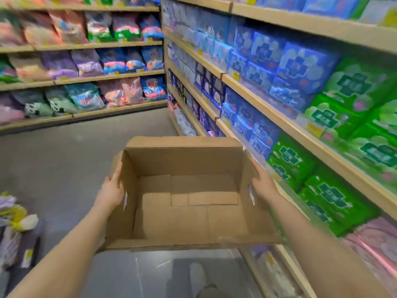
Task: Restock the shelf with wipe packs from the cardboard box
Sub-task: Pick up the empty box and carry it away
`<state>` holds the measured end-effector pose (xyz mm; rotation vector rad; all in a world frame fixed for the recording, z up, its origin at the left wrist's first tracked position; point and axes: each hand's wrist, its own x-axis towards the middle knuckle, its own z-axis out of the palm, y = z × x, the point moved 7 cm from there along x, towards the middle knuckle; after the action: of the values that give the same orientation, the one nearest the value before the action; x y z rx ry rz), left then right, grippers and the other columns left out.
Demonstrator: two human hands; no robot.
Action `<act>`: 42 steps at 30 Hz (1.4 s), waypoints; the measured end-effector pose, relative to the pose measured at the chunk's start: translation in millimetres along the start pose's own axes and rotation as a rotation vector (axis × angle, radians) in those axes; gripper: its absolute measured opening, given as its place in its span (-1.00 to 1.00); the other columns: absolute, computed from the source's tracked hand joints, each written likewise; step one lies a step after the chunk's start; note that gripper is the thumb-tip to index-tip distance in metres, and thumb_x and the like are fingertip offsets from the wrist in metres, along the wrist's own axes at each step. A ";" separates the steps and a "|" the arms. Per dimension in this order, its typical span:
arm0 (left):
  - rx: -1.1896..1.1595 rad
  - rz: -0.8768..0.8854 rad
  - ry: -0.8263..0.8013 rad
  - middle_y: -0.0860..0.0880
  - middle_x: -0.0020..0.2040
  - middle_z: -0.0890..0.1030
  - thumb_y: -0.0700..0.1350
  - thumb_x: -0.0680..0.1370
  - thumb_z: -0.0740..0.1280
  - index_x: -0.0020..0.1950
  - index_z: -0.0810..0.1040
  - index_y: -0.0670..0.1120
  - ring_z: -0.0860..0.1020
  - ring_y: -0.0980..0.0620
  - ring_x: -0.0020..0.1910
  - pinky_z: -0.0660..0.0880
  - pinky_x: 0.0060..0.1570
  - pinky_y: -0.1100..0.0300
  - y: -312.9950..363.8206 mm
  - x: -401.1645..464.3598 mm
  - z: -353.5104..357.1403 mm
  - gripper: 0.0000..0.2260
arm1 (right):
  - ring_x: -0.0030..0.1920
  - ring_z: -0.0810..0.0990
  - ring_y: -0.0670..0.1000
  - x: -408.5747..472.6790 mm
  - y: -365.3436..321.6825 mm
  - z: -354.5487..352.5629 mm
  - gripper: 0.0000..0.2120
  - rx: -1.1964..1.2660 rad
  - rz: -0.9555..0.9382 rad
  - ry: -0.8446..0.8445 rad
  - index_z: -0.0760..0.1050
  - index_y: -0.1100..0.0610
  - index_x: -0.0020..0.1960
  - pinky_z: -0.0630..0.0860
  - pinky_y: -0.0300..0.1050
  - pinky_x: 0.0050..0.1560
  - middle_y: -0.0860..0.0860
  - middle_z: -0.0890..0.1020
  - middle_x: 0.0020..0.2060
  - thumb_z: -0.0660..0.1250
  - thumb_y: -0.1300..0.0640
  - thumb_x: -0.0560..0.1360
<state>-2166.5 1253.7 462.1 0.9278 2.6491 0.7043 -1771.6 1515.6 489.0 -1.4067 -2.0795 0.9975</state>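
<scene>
I carry an open brown cardboard box (pixel 184 211) in front of me, above the floor. Nothing lies inside it; only its bottom flaps show. My left hand (pixel 111 190) grips the box's left wall and my right hand (pixel 263 183) grips the right wall. The shelf (pixel 268 108) on my right is packed with green packs (pixel 335 117), blue packs (pixel 285 72) and pink packs (pixel 373 237) lower down.
A second shelf unit (pixel 86 77) with coloured bags runs along the back left. Grey floor (pixel 64 158) stretches between the shelves. A heap of packs (pixel 15 224) sits at the left edge. My shoe (pixel 198 274) shows below the box.
</scene>
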 end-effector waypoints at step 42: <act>-0.067 -0.113 0.082 -0.30 0.37 0.37 -0.19 0.63 0.08 0.52 -0.04 0.22 0.49 -0.28 0.20 0.40 0.24 -0.10 12.9 912.2 -86.7 -0.44 | 0.39 0.32 0.08 861.7 -332.9 351.7 -0.34 -0.010 -0.078 -0.130 0.11 0.04 0.53 0.28 -0.18 0.26 0.03 0.22 0.49 0.08 0.45 0.50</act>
<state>-2892.3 1812.9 478.1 0.7409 2.7050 0.8143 -2552.1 2122.1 483.3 -1.2858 -2.2171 1.0735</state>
